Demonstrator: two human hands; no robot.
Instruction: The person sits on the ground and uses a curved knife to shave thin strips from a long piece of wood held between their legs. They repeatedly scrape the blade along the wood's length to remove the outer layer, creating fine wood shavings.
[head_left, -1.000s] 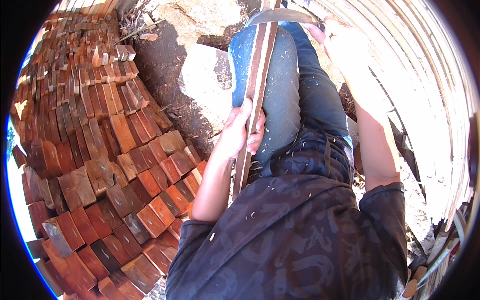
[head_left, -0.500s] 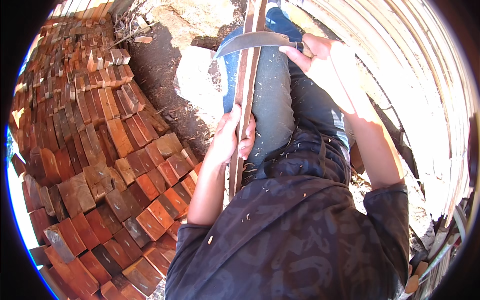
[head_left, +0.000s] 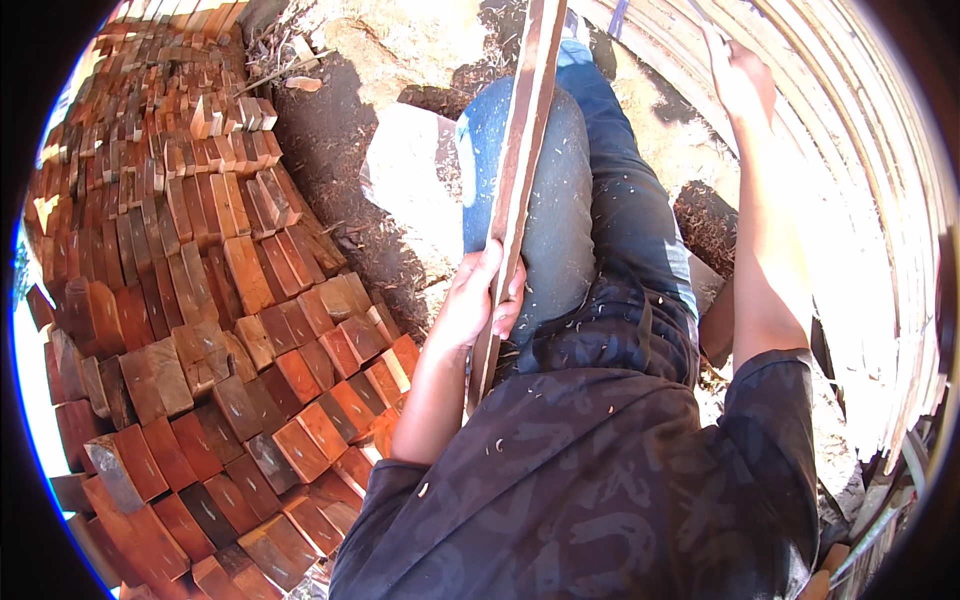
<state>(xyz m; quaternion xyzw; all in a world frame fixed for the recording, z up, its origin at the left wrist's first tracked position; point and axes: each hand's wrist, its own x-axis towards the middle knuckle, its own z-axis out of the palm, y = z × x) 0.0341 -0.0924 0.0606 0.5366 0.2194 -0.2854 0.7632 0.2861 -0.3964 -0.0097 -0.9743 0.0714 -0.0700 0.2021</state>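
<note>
The left hand (head_left: 478, 300) is gripping a long wooden slat (head_left: 515, 170), fingers wrapped round its lower part, and is steadying it along the left thigh (head_left: 540, 190) so that it is running up over the knee toward the top of the view. The right hand (head_left: 738, 75) is lifted high on the right, clenched, though what it is holding is cut off and I cannot tell. Wood shavings are lying on the jeans and the dark shirt (head_left: 590, 480). A pale rock (head_left: 415, 185) is sitting on dark soil just left of the knee, and beyond it cut red wood blocks (head_left: 200, 330) are lying packed in rows. Thin pale strips (head_left: 880, 230) are curving along the right side.

The risk, as I judge it: the slat is resting right on the leg with fingers curled over its edge, so any stroke coming down from the raised hand could glance off and hit thigh or knuckles, or the slat could twist loose.
</note>
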